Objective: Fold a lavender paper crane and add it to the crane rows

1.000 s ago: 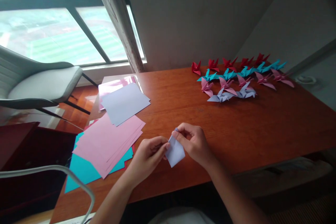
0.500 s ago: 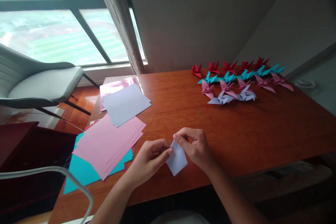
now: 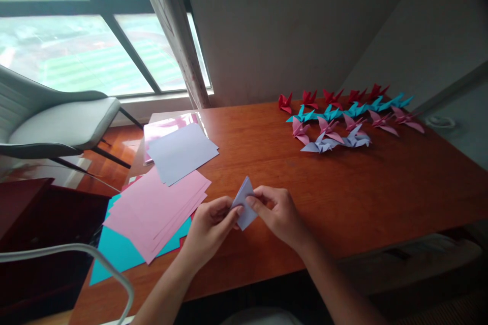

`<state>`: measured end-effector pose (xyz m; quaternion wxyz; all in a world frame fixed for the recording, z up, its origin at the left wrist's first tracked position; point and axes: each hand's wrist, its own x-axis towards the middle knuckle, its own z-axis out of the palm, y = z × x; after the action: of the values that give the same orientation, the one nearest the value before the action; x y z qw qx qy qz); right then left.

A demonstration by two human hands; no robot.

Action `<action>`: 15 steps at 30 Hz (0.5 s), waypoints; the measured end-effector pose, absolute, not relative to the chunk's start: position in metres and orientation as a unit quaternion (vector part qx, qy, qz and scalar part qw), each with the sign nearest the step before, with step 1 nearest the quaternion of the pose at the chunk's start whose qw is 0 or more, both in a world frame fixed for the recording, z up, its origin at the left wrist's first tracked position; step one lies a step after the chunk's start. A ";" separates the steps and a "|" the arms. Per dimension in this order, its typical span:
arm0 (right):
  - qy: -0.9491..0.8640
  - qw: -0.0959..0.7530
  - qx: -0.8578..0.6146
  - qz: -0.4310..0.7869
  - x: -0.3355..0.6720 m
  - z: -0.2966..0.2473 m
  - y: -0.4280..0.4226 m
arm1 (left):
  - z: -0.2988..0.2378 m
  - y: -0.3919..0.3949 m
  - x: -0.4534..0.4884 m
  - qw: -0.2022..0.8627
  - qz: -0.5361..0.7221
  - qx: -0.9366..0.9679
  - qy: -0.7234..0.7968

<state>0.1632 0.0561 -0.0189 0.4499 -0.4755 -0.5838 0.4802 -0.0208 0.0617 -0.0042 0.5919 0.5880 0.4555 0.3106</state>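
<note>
A small folded piece of pale lavender paper (image 3: 246, 215) is held up above the near part of the wooden table, one corner pointing away from me. My left hand (image 3: 213, 221) pinches its left edge between thumb and fingers. From the other side my right hand (image 3: 276, 213) grips the right edge, thumb pressed on the paper's face. The fingers behind the paper are partly hidden. To the left lie loose pink sheets (image 3: 160, 210), with lavender sheets (image 3: 185, 152) overlapping them and turquoise sheets (image 3: 118, 254) underneath.
Folded paper cranes stand in rows at the table's far right: red (image 3: 333, 97), turquoise (image 3: 331, 114), pink (image 3: 330, 128) and lavender (image 3: 322, 144). A shiny pink packet (image 3: 152, 134) lies under the lavender sheets. A grey chair (image 3: 61, 122) stands left of the table (image 3: 244, 142), by the window.
The folded lavender paper has been raised and turned, its tip now beyond my fingers. My right thumb has shifted from the top corner down onto the paper's right side.
</note>
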 end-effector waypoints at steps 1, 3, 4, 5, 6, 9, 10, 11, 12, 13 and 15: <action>-0.588 0.445 -0.479 0.476 0.163 -0.019 0.056 | -0.004 0.062 -0.021 0.595 0.318 0.578 0.458; -0.589 0.449 -0.487 0.463 0.162 -0.019 0.056 | -0.004 0.063 -0.020 0.603 0.321 0.568 0.460; -0.587 0.456 -0.489 0.457 0.162 -0.019 0.056 | -0.003 0.063 -0.020 0.606 0.319 0.566 0.459; -0.584 0.463 -0.490 0.452 0.163 -0.019 0.056 | -0.003 0.063 -0.020 0.610 0.316 0.565 0.456; -0.578 0.471 -0.491 0.450 0.163 -0.019 0.056 | -0.002 0.063 -0.020 0.614 0.312 0.566 0.453; -0.562 0.487 -0.487 0.458 0.163 -0.018 0.057 | -0.002 0.062 -0.021 0.622 0.306 0.569 0.442; -0.559 0.488 -0.482 0.466 0.163 -0.018 0.057 | -0.002 0.062 -0.021 0.621 0.309 0.568 0.444; -0.559 0.485 -0.475 0.477 0.163 -0.018 0.057 | -0.003 0.063 -0.021 0.618 0.313 0.566 0.447; -0.560 0.480 -0.469 0.486 0.163 -0.019 0.057 | -0.003 0.063 -0.021 0.613 0.319 0.563 0.453; -0.562 0.475 -0.464 0.493 0.162 -0.019 0.057 | -0.004 0.064 -0.021 0.608 0.325 0.561 0.459; -0.564 0.468 -0.461 0.500 0.162 -0.021 0.057 | -0.005 0.065 -0.021 0.599 0.334 0.557 0.468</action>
<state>0.1616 0.0565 -0.0207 0.4679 -0.4615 -0.5638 0.5002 -0.0211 0.0646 -0.0054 0.5992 0.5574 0.4677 0.3339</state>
